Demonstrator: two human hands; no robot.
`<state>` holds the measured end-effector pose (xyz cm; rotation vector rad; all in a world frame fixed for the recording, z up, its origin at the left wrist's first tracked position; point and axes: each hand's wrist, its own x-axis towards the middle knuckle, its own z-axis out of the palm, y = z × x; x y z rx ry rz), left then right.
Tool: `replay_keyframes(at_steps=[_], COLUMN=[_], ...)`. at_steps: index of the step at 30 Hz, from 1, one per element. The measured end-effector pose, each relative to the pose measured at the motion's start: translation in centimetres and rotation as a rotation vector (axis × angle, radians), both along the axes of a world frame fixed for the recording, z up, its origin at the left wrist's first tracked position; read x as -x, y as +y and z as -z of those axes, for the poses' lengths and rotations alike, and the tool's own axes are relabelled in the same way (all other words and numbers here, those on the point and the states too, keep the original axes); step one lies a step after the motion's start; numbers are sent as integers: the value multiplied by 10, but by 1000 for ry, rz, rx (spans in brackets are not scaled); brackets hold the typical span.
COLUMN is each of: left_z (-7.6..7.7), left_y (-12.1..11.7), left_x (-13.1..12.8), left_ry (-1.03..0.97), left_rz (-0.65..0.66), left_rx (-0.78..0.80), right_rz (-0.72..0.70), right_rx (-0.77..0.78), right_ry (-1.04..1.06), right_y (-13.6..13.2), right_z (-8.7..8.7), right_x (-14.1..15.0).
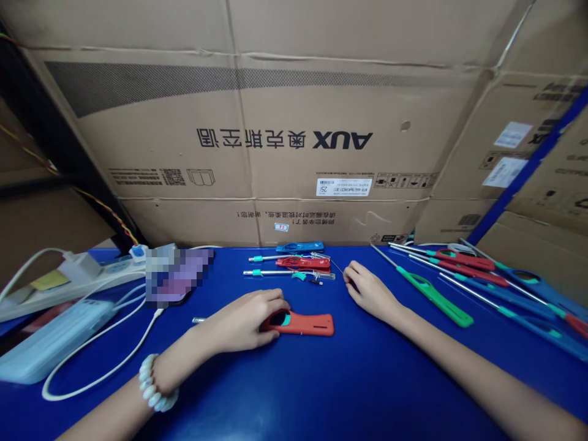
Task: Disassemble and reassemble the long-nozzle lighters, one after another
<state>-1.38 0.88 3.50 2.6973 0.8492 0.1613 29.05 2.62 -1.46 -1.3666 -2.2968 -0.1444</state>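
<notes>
My left hand [250, 318], with a beaded bracelet at the wrist, is closed around the trigger end of an orange-red long-necked lighter [312, 324] lying on the blue table. The tip of its metal tube shows to the left of my hand. My right hand [370, 291] rests farther back with its fingers pinched together. A thin dark wire-like piece [337, 266] runs into those fingertips; its kind is unclear. Between and beyond my hands lie lighter parts: a blue handle shell [299, 247], a red handle shell [303, 263], metal tubes [266, 273] and small clear pieces.
Several long-necked lighters lie at the right, among them a green lighter [434, 297] and a red lighter [463, 257]. At the left are a power strip [110, 269], a light-blue power bank [59, 343], cables and a blurred phone [184, 275]. A cardboard wall [285, 92] stands behind.
</notes>
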Motion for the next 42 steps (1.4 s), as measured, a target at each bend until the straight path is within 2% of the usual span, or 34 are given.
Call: replay_keyframes(at_steps=[3, 7, 8, 10, 12, 14, 17, 20, 23, 25, 28, 31, 35, 42], left_z=[-1, -4, -4, -4, -3, 1, 8, 13, 14, 14, 16, 19, 24, 32], left_y=[0, -2, -3, -7, -13, -19, -24, -21, -15, -11, -3, 8, 23, 40], left_x=[0, 0, -1, -2, -6, -11, -18, -17, -12, -9, -5, -1, 8, 21], left_ry=[-7, -21, -32, -66, -101, -112, -202, -277, -274, -256, -229, -215, -205, -171], left_rz=[-9, -18, -14, 14, 61, 107, 109, 25, -51, -77, -114, -154, -214, -286], left_rx=[8, -25, -48, -123, -223, -320, -534, -702, -715, -688, -652, -635, -598, -508], right_rz=[21, 55, 25, -126, -294, -334, -283, -161, 59, 193, 410, 469, 460, 491], right_rx=[27, 24, 47, 91, 98, 37, 46, 101, 149, 137, 188, 230, 196, 106], right_ry=[1, 38, 90, 121, 20, -72, -126, -153, -168, -223, -310, -386, -500, -512], right_y=[0, -16, -24, -44, -61, -72, -71, -57, -43, -36, -33, -33, -31, -21], right_z=[-4, -22, -26, -31, -29, -23, -22, -42, -69, -77, -70, -50, -28, -15], right_x=[-1, 12, 19, 36, 54, 66, 67, 46, 9, -20, -59, -81, -85, -84])
